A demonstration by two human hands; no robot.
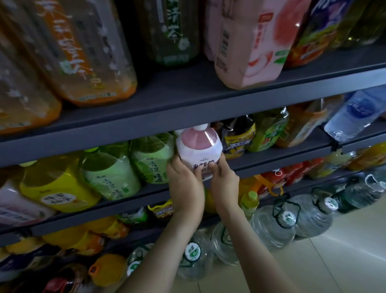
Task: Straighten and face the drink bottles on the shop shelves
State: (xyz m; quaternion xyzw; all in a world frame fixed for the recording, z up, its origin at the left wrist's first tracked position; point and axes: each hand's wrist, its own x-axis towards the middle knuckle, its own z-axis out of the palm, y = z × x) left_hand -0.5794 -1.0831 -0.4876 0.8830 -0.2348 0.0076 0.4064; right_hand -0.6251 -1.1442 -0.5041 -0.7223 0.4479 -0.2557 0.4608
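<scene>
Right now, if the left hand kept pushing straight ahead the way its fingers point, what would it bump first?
The pink and white bottle: the left hand already grips its lower part, opposite the right hand. Behind it, probably the dark shelf space; depth is unclear.

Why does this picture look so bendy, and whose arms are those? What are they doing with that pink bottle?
The picture comes from a small wide camera worn on a person's head, looking down at their hands, so straight shelves look curved. The arms are that person's own. The left hand and the right hand both hold a pink bottle with a white label, at the front of a dark shelf. Beside it stand green tea bottles. Big water jugs sit on the floor. The person is tidying bottles so labels face forward.
</scene>
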